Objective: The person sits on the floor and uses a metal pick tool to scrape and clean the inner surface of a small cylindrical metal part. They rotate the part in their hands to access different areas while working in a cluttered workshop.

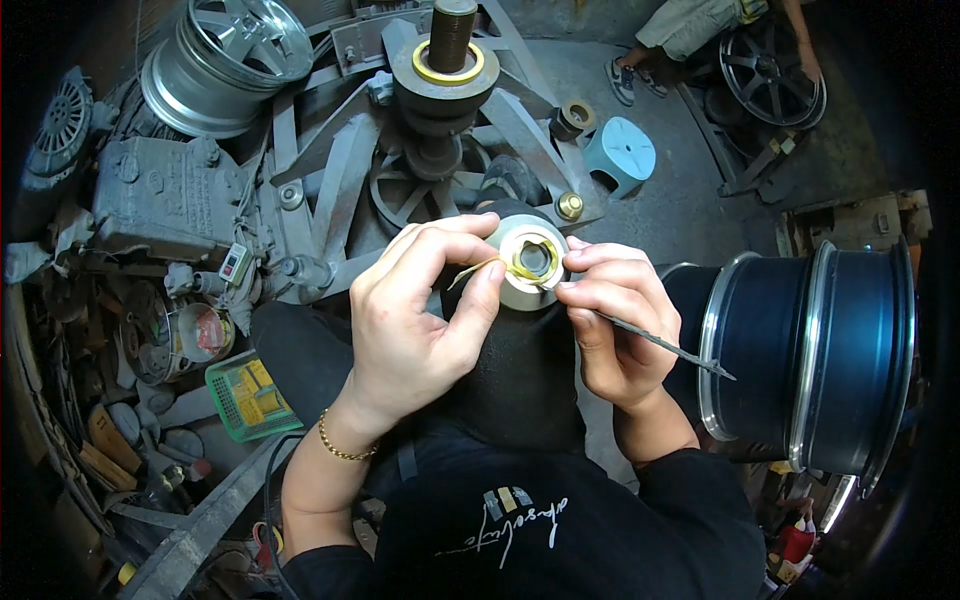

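Observation:
Between my hands is a pale grey-green ring (pixel 518 298) with a white inner face and a round hole. A thin yellow strip (pixel 521 270) curls around the hole's edge, and its loose end sticks out to the left. My left hand (pixel 410 315) pinches this strip between thumb and forefinger, its other fingers curled at the ring's left side. In my right hand (pixel 630 325) lies a slim dark rod-like tool (pixel 665 343), its far end pointing down to the right. The right fingertips touch the ring's right edge. What supports the ring underneath is hidden.
Ahead stands a metal frame with a threaded post (pixel 453 45). A silver wheel rim (pixel 175 95) is at far left, dark blue rims (pixel 765 350) at right. A blue stool (pixel 625 155) and a green basket (pixel 232 425) are nearby. Another person's hand (pixel 808 62) touches a wheel.

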The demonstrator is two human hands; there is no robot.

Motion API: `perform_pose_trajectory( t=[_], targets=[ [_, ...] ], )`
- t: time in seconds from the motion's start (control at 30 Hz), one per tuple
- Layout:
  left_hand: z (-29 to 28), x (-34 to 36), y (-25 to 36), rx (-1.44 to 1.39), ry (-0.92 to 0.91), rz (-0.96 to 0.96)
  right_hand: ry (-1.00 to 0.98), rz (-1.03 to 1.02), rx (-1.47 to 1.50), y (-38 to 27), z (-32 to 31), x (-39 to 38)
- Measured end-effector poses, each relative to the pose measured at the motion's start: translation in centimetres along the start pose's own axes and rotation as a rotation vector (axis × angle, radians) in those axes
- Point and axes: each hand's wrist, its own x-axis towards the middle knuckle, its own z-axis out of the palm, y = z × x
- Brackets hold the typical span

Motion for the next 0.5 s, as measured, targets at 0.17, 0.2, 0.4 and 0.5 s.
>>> perform_pose_trajectory(
  t=[0.17, 0.2, 0.4, 0.5],
  targets=[
    [-0.6, 0.5, 0.7, 0.058, -0.074, -0.003, -0.046, -0.022, -0.06, -0.3, -0.1, 0.2],
    [-0.7, 0.5, 0.7, 0.073, -0.097, 0.004, -0.059, -0.029, -0.075, -0.3, -0.1, 0.2],
    [-0.6, 0.7, 0.9, 0.102, -0.096, 0.036, -0.013, -0.033, -0.168, -0.7, 0.6, 0.1],
    [-0.6, 0.8, 1.0, 0.112, -0.088, 0.045, 0.008, -0.048, -0.221, -1.0, 1.1, -0.1]
  ],
)
